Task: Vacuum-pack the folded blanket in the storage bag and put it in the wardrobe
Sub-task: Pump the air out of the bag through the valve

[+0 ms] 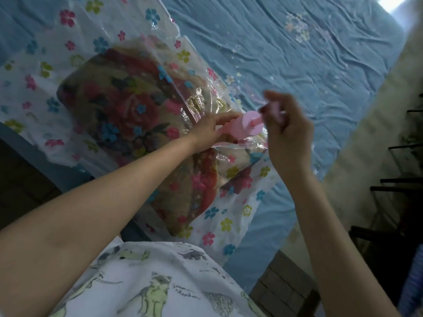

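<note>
Pink pump: left hand steadies barrel, right hand grips handle; no legible writing.

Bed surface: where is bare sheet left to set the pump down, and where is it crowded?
Bare blue sheet lies beyond and right of the storage bag, out to the bed's right edge. A narrower strip runs below the bag's near corner. It is crowded at the pink pump, where the left hand and right hand work over the blanket.
</note>
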